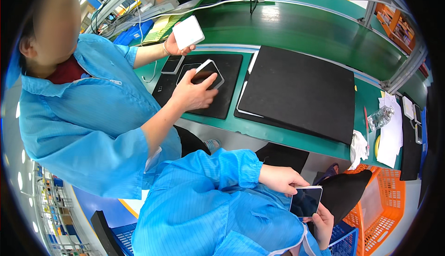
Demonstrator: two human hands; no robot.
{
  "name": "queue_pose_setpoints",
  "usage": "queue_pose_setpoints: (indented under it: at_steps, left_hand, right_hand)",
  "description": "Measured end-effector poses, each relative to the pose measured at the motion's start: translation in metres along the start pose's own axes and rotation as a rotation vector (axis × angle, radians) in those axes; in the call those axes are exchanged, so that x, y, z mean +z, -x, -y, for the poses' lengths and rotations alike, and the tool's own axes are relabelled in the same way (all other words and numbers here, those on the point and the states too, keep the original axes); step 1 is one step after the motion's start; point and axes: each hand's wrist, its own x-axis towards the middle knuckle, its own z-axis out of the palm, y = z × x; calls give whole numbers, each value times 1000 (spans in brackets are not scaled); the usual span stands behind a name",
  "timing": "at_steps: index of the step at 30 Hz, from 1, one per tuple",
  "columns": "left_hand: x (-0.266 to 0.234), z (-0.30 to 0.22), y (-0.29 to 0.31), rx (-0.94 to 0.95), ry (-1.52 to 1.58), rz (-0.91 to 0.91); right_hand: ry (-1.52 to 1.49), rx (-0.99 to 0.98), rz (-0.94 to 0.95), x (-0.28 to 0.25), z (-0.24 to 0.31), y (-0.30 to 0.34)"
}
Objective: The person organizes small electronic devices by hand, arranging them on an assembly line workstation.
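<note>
Over my lap is a small rectangular device with a dark glossy screen and a white rim [306, 202]. My left hand [281, 179] reaches in from its upper left, the fingers closed at the device's top corner. At the lower right corner, my right hand [322, 220] grips the edge between thumb and fingers. Both my sleeves are blue. A co-worker in a blue jacket [83, 112] stands at the left, raising a white square device [188, 32] in one hand. Their other hand [197, 90] is on a dark-screened device [211, 73] above a black mat [232, 66].
A large black board [301, 91] lies on the green bench [296, 141]. Toward its right end are a clear glass bottle [381, 118], white paper [390, 138] and a white cloth [358, 148]. An orange crate [387, 200] and a blue crate [344, 240] stand below, near my right hand.
</note>
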Motion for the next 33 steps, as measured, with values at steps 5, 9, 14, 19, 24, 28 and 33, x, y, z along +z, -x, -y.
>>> queue_pose_setpoints:
  at_steps: [5,9,14,19,24,28,33]
  left_hand:
    - [0,-7,1,-6,64,-31]
    - [-2,-8,2,17,-2,-29]
    - [-4,-12,5,44,-31,1]
    - [-8,-9,6,34,-18,67]
    - [-5,-4,4,4,98,96]
    - [2,-12,3,-23,233,-70]
    - [4,-10,2,-56,-8,-165]
  right_hand:
    - [8,-15,-5,1,5,-1]
    - [7,-1,-21,1,4,0]
    - [7,1,-13,0,2,0]
    - [10,1,9,4,8,0]
    - [12,-2,30,4,8,0]
    - [-45,-31,-2,2,4,-1]
    - [-60,-20,-24,1,-1,-3]
